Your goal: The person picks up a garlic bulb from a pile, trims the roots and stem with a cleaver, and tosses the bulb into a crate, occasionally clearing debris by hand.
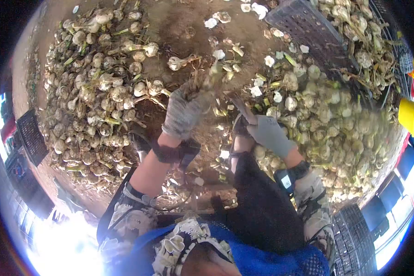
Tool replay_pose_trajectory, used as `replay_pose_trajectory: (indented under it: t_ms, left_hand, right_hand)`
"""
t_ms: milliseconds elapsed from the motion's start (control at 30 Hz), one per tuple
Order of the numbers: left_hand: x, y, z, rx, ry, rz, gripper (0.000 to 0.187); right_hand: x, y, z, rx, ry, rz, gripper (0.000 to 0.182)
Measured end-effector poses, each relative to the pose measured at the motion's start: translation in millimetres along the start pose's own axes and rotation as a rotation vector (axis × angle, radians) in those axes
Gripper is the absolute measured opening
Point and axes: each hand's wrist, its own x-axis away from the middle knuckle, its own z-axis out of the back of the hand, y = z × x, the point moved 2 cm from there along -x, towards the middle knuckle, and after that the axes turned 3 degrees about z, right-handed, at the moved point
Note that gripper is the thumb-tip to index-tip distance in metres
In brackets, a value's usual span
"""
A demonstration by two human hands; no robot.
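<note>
My left hand [183,112], in a pale knitted glove, is closed round a bunch of dry garlic stalks [198,83] near the middle of the view; its outline is smeared by motion. To its right, my right hand [267,132], in a light grey glove, grips a cutting tool [240,106] whose blade points up and left toward the stalks. The blade and the stalks look apart. A single garlic bulb with roots [175,63] lies on the soil just beyond my left hand.
A large heap of untrimmed garlic [92,101] spreads on the left. Another heap of garlic bulbs [326,124] lies on the right. A dark plastic crate [303,34] is at the upper right, a black crate [31,138] at far left, and stacked crates [352,239] at lower right.
</note>
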Motion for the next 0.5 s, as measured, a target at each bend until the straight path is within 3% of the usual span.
replay_pose_trajectory:
  t_ms: [33,67,167,200,267,333,433,500]
  left_hand:
    - [-6.7,2.4,3.1,-0.126,-0.008,-0.087,0.033]
    - [-11.0,2.2,0.7,-0.066,0.015,-0.054,0.036]
    - [-13.4,-3.3,-8.6,0.102,-0.045,-0.186,0.037]
    - [-6.4,3.3,-10.0,0.086,-0.052,-0.04,0.042]
    - [-12.5,-3.0,1.6,-0.046,-0.131,-0.148,0.039]
    - [-9.8,-12.9,7.4,0.34,-0.075,0.117,0.026]
    - [-19.0,-19.3,1.9,0.545,0.109,0.219,0.019]
    - [-3.4,-14.4,-27.9,0.527,0.004,0.159,0.023]
  right_hand:
    - [-1.7,5.2,-6.1,-0.057,0.004,-0.015,0.027]
    - [-6.2,-14.3,20.9,-0.298,-0.007,-0.279,0.035]
    - [-10.4,-11.9,30.2,-0.273,0.158,-0.24,0.037]
    - [-13.2,-16.9,42.0,-0.362,0.148,-0.307,0.036]
    - [-18.2,-27.5,59.7,-0.425,0.183,-0.321,0.035]
    - [-19.8,-30.4,62.1,-0.498,0.191,-0.341,0.034]
    - [-24.0,-28.4,57.2,-0.567,0.16,-0.38,0.036]
    - [-25.2,-19.2,37.8,-0.548,0.122,-0.422,0.039]
